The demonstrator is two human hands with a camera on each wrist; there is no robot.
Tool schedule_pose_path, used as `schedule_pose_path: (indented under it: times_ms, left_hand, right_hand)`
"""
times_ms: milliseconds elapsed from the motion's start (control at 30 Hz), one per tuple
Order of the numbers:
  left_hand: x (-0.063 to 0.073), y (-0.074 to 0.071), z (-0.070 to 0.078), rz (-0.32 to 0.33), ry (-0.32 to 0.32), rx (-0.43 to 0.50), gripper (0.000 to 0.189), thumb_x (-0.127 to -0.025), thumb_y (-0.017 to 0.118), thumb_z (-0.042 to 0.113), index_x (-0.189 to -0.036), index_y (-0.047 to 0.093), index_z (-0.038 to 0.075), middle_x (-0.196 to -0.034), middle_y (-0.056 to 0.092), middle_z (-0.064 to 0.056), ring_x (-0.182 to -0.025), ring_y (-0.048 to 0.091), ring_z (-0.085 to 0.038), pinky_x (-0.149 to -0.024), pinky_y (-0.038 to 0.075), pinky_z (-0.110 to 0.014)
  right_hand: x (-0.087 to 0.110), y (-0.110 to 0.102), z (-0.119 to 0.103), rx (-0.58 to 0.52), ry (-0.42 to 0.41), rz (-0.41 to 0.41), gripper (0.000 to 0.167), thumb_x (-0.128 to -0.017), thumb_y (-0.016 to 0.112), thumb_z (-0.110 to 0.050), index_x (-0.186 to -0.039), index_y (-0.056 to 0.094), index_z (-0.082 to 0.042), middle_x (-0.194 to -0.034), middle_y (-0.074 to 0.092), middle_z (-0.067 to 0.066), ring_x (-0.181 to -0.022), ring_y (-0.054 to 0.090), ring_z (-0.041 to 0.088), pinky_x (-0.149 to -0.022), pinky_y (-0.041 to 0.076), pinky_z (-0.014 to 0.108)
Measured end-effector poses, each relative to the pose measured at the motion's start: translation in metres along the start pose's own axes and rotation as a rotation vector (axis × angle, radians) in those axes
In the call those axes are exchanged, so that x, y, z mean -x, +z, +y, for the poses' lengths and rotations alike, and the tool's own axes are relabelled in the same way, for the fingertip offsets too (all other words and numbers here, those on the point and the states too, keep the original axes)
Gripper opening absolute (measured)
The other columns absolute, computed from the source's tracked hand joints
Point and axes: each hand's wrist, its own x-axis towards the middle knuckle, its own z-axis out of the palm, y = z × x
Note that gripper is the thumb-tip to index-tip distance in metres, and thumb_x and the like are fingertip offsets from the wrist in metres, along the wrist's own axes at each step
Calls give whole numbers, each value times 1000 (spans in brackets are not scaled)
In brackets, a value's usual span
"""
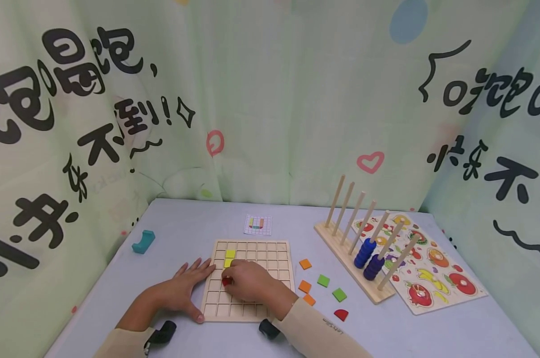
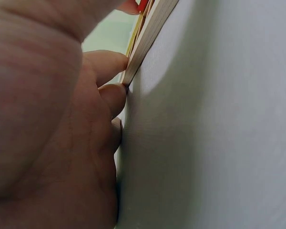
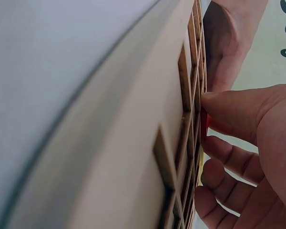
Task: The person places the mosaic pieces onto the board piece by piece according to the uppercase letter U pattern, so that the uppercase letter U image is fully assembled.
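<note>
A wooden grid board (image 1: pixel 256 313) lies on the table, with yellow square tiles (image 1: pixel 230 254) in its upper left cells. My right hand (image 1: pixel 249 282) is over the board's left half and pinches a red piece (image 1: pixel 227 281) between thumb and finger, just below the yellow tiles. In the right wrist view the red piece (image 3: pixel 204 125) stands against the grid, partly hidden by the fingers. My left hand (image 1: pixel 178 291) lies spread along the board's left edge, fingertips touching it. In the left wrist view, fingers (image 2: pixel 107 67) meet the board's side (image 2: pixel 150 36).
Loose orange tiles (image 1: pixel 305 286), green tiles (image 1: pixel 339 295) and a red quarter-round piece (image 1: pixel 341 314) lie right of the board. Beyond them stand a peg rack (image 1: pixel 355 268) with blue beads and a fruit puzzle board (image 1: pixel 435 298). A pattern card (image 1: pixel 258 225) and teal block (image 1: pixel 143 242) lie farther back.
</note>
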Motion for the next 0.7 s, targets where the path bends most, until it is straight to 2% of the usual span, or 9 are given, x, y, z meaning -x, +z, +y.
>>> schedule_pose_path:
  times_ms: [400,700]
  left_hand:
    - [0,0,0,0,-4,3,126,-50,87,60,-154,30,19,-161,17,-4,-148,1,-30,-114,-4,-56]
    - [1,-2,2,-2,-4,8,126,-51,87,60,-155,29,19,-162,16,-4,-148,0,-30,-114,-5,-56]
  right_hand:
    - [1,-2,-1,11,-36,16,21,-90,67,-22,-110,73,-18,-83,53,-12,-70,47,4,-64,42,19]
    - [0,-2,1,1,-17,2,22,-91,67,-22,-112,73,-19,-85,54,-12,-72,48,5,-66,43,20]
